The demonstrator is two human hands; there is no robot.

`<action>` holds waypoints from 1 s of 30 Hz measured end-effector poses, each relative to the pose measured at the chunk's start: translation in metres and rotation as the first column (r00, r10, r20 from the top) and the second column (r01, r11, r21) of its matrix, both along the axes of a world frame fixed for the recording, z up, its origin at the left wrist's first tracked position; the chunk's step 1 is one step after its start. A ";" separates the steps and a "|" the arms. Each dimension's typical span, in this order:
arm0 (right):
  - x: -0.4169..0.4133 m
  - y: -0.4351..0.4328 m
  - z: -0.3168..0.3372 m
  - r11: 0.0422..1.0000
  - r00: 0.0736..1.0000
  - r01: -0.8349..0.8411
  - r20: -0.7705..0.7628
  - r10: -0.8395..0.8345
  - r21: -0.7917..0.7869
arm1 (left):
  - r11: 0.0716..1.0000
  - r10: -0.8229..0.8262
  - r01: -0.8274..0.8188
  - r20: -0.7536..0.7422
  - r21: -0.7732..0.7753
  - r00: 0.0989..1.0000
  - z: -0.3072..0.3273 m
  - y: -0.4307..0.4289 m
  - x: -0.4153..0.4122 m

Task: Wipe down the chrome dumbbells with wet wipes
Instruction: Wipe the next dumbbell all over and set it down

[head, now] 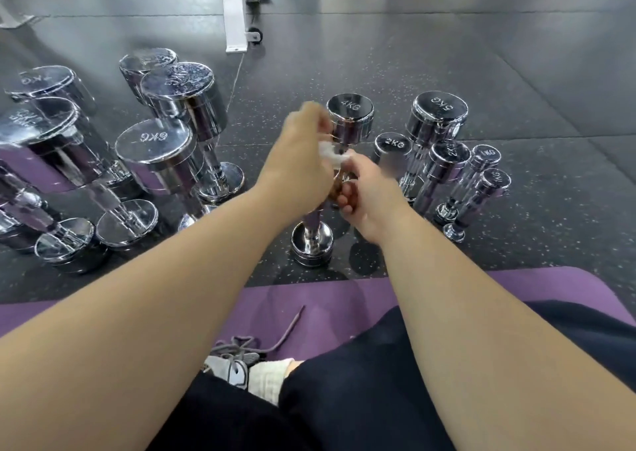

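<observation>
Head camera, looking down past both of my bare forearms. At the centre, a chrome 4KG dumbbell (350, 113) stands upright on one end on the dark speckled floor (378, 72), just beyond the far edge of a purple mat (327, 299).

My left hand (296, 165) is on the left of its handle, just below the top head. Its fingers are curled and pinch a white wet wipe (330, 153) against the bar; the fingertips are blurred, so I cannot tell their exact hold.

My right hand (368, 192) sits lower, on the right side, with its fingers wrapped round the handle.

To the left stands a cluster of larger chrome dumbbells, among them one marked 6KG (155, 144). To the right stands a smaller group: a 5KG (437, 113), a 2KG (392, 146) and a 1KG (488, 154), all on end.

Near me, a grey laced shoe (234, 368) rests on the mat beside dark trousers. Far off stands a white wheeled frame (235, 13).
</observation>
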State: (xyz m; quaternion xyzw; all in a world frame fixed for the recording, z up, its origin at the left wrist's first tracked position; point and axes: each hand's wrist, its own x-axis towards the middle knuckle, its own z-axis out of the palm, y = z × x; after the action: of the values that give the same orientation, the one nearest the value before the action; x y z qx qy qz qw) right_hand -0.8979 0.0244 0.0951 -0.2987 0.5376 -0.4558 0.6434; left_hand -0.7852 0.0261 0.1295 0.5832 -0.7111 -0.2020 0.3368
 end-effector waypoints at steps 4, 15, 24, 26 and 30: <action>0.002 0.004 0.023 0.957 0.984 -0.001 -0.169 -0.050 -0.289 | 0.994 0.102 -0.097 -0.140 0.044 0.985 -0.011 0.008 0.019; 0.013 0.018 0.037 0.721 0.192 -0.607 -0.942 -0.276 -0.335 | 0.961 0.076 0.053 -0.441 0.273 0.894 -0.012 0.026 0.043; 0.021 0.008 0.037 0.626 0.135 -0.760 -0.985 -0.111 -0.175 | 0.932 0.087 0.060 -0.382 0.356 0.920 -0.017 0.012 0.059; 0.024 0.003 0.038 0.638 0.151 -0.761 -0.988 -0.007 -0.121 | 0.922 0.111 0.092 -0.484 0.375 0.868 -0.019 0.010 0.064; -0.001 0.019 0.025 0.501 0.135 -0.854 -0.990 -0.047 -0.140 | 0.897 0.214 0.096 -0.612 0.432 0.761 -0.025 0.003 0.067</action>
State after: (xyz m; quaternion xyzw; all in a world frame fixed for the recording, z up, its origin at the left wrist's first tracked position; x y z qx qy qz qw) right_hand -0.8985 0.0431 0.1204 -0.8750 0.4479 -0.1293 0.1304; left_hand -0.7187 0.0291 0.1046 0.5606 -0.4677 -0.5336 0.4269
